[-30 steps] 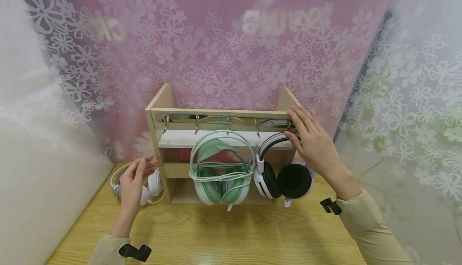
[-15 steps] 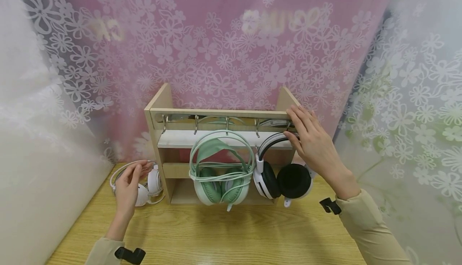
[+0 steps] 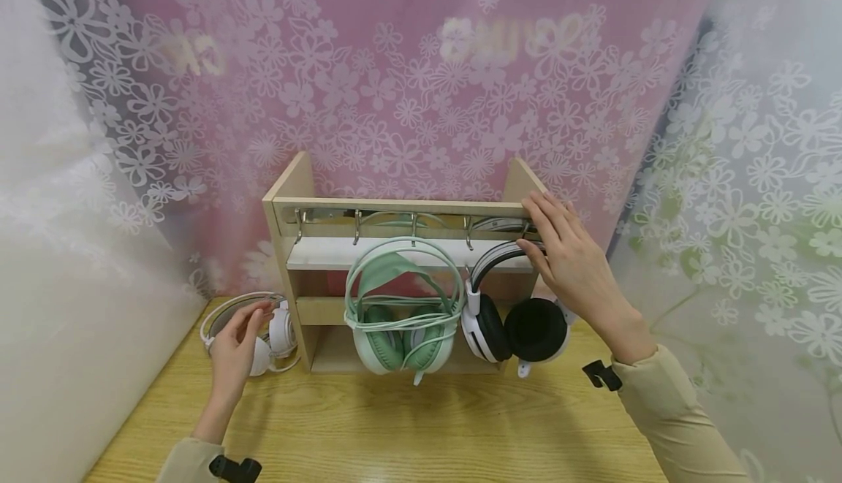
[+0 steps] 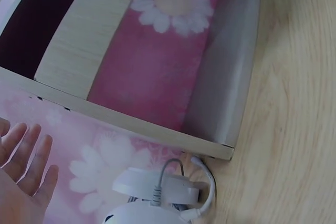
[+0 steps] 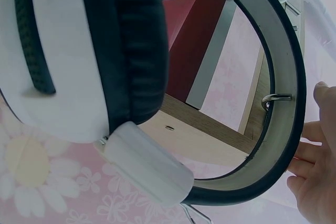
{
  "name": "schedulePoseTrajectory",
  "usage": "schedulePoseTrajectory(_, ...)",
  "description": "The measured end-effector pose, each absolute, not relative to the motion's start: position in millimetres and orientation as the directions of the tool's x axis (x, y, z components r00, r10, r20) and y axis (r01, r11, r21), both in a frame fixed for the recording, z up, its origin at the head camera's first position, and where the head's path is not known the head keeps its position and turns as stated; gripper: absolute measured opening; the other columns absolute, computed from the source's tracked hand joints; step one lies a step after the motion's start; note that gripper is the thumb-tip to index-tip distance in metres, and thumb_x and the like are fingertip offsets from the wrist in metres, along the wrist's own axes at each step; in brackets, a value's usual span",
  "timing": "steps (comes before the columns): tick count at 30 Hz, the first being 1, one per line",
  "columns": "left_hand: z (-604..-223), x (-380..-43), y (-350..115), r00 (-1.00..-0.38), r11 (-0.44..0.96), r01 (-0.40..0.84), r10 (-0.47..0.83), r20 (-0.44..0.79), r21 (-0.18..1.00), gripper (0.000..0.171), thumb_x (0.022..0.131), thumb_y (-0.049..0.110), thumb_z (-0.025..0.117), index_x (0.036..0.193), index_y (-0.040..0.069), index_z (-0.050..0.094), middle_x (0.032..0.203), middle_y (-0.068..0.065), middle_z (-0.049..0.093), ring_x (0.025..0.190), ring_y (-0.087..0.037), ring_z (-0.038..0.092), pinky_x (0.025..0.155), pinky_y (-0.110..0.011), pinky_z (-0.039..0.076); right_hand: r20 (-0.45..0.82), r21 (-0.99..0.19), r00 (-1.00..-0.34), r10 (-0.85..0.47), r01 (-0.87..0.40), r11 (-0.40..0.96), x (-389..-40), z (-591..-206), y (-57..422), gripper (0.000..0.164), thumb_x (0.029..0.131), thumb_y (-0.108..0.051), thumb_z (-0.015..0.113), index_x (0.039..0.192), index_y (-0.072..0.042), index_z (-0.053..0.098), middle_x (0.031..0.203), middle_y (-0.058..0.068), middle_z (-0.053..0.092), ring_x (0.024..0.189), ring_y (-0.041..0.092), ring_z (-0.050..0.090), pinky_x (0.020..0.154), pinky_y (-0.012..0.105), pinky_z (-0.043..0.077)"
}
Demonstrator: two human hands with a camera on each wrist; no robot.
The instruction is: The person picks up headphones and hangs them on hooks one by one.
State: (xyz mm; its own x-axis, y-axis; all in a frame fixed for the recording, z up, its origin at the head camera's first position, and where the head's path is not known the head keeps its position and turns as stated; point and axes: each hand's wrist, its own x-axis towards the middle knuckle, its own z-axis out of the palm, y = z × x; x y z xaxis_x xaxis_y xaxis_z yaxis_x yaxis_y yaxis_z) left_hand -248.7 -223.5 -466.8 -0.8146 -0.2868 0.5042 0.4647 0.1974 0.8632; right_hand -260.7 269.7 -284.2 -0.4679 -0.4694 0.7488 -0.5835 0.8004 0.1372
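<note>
My left hand (image 3: 235, 344), its fingers loosely bent and holding nothing, hovers over white headphones (image 3: 283, 331) on the table, left of a wooden rack (image 3: 401, 205). In the left wrist view those headphones (image 4: 152, 211) lie beside the rack's end, apart from my left hand (image 4: 26, 177). My right hand (image 3: 575, 264) rests with extended fingers on the rack's upper right corner. Right under it, black-and-white headphones (image 3: 483, 326) hang by the headband from a hook (image 5: 276, 98). Mint green headphones (image 3: 384, 344), wrapped in their cable, hang at the rack's middle.
Several metal hooks (image 3: 358, 226) line the rack's front rail, with a white shelf (image 3: 316, 253) behind them. The wood-grain table (image 3: 368, 432) extends in front. A pink floral curtain (image 3: 395, 88) stands behind, with pale sheets at both sides.
My left hand has moved slightly left and down from the rack's side to over the white headphones. The right hand and the hanging headphones have stayed in place.
</note>
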Motion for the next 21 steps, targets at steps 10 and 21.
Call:
schedulePoseTrajectory(10, -475, -249, -231, -0.793, 0.516, 0.363, -0.266, 0.548, 0.776, 0.024, 0.105, 0.015, 0.057, 0.123, 0.004, 0.070, 0.120, -0.013, 0.072, 0.096, 0.018, 0.059, 0.086, -0.003, 0.042, 0.747, 0.135, -0.472, -0.469, -0.584, 0.801, -260, -284, 269, 0.062, 0.107, -0.040, 0.049, 0.153, 0.000, 0.041, 0.156, 0.021, 0.042, 0.147, 0.038, 0.035, 0.125, 0.049, 0.017)
schedulePoseTrajectory(21, -482, -246, -244, -0.789, 0.708, 0.330, -0.157, 0.594, 0.625, 0.028, 0.104, 0.015, 0.059, 0.129, 0.006, 0.067, 0.121, -0.019, 0.071, 0.070, -0.026, 0.062, 0.070, -0.044, 0.047, 0.751, 0.139, -0.462, -0.471, -0.586, 0.798, -261, -284, 269, 0.061, 0.104, -0.035, 0.056, 0.153, 0.000, 0.041, 0.155, 0.021, 0.043, 0.145, 0.040, 0.037, 0.125, 0.048, 0.018)
